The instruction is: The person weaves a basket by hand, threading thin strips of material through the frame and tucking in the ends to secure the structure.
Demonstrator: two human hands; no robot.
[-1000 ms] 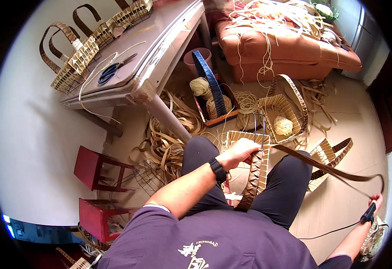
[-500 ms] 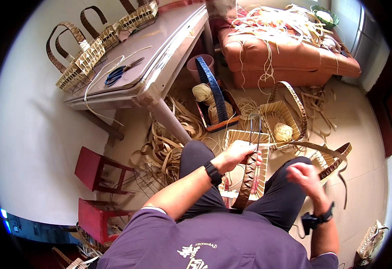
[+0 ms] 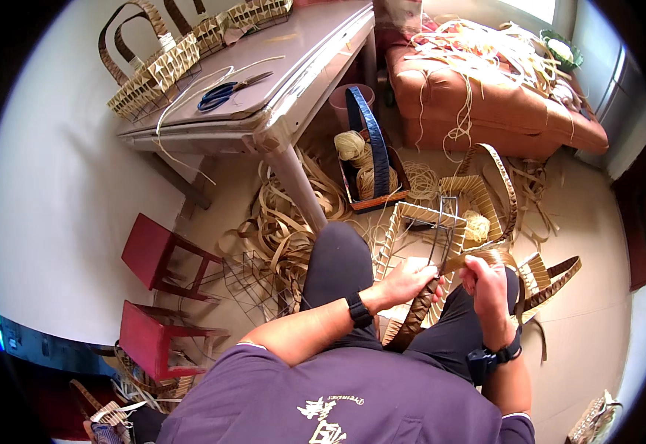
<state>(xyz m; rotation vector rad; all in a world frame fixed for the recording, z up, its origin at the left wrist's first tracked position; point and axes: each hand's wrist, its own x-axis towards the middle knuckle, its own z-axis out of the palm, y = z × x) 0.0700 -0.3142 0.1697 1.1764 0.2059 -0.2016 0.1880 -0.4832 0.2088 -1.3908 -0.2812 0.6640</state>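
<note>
Head view: left hand (image 3: 404, 283) is closed on a brown woven strap (image 3: 416, 322) over the lap; right hand (image 3: 485, 281) is clamped on its tan strip end (image 3: 478, 258), just right. Unfinished basket (image 3: 419, 237) lies beyond; worktop (image 3: 264, 89) far left.

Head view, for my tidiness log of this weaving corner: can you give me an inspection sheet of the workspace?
Surface: beige tiled floor; grey-topped table on the person's left.
Job's things: half-woven straw basket on a wire frame on the lap; dark brown woven strap gripped in both hands.
Clutter: loose tan weaving strips under the table; blue-handled scissors; box with twine balls; two red stools.
Grippers: left hand and right hand both closed on the strap.
Cables: nothing seen.
Surroundings: orange sofa heaped with pale strips; white wall.
</note>
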